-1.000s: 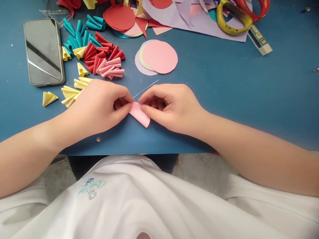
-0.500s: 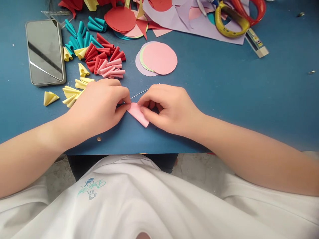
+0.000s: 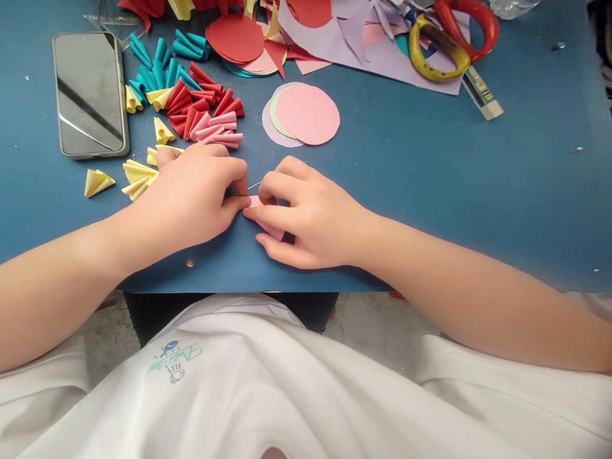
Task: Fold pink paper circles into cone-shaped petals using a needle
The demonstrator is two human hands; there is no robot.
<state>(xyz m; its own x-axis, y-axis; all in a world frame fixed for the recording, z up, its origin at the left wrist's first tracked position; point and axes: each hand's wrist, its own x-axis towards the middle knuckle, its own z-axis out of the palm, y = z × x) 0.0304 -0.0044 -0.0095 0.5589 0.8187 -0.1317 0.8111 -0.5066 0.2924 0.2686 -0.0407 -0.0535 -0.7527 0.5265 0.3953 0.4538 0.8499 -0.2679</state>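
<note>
A small piece of pink paper [image 3: 271, 229], rolled or folded, is in front of me near the table's front edge. My left hand [image 3: 205, 194] pinches its upper left end between thumb and fingertips. Reaching over the paper from the right, my right hand [image 3: 310, 213] has its index fingertip near the left thumb and its thumb lower down, with paper between them. The fingers hide part of the paper. A thin metal needle or wire [image 3: 254, 185] runs between the two hands, mostly hidden. Beside my left hand lie folded yellow paper pieces [image 3: 138, 173].
Beyond the hands sit paper circles [image 3: 308, 113], pink folded pieces [image 3: 217, 131], red ones [image 3: 191, 105] and teal ones [image 3: 155, 70]. A phone [image 3: 90, 95] lies at left. Scissors [image 3: 440, 54], lilac paper [image 3: 329, 38], red circles [image 3: 234, 38] and an eraser-like block [image 3: 482, 95] are farther back.
My right hand has shifted left over the pink paper. Its fingers are more spread, with the thumb lower, and they cover more of the paper. The left hand keeps its pinch.
</note>
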